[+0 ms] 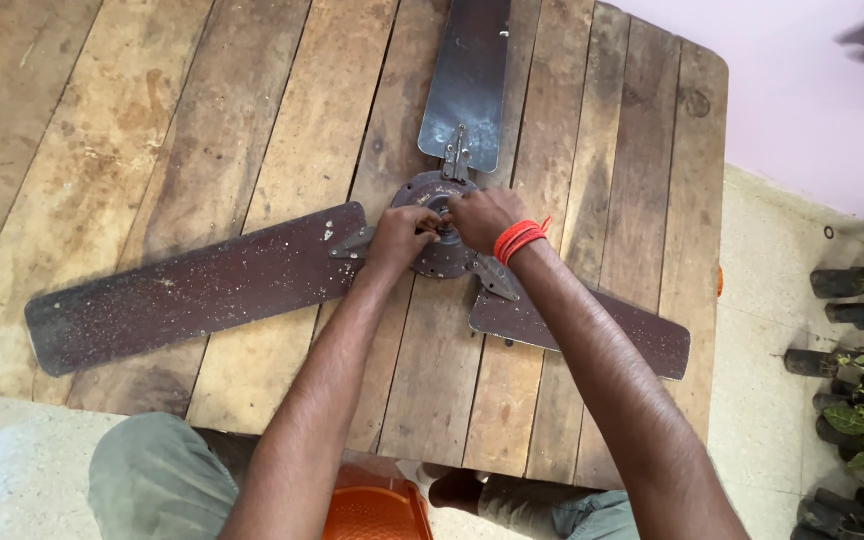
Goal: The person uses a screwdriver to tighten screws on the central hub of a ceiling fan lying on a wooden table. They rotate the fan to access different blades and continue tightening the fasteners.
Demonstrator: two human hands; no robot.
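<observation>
1. On the plank table, the ceiling fan lay flat, three blades spread.
2. Left hand and right hand met over its hub, fingers curled onto the centre; actual grip couldn't be told.

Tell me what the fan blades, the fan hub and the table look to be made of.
Fan blades: probably painted sheet metal, dark brown, thin and flat, speckled with dust and chipped spots.
Fan hub, under the left hand and right hand: likely bare metal, dull grey-brown, with screwed grey brackets.
Table: unfinished wood planks, with visible grain, gaps, knots and pale stains.
</observation>
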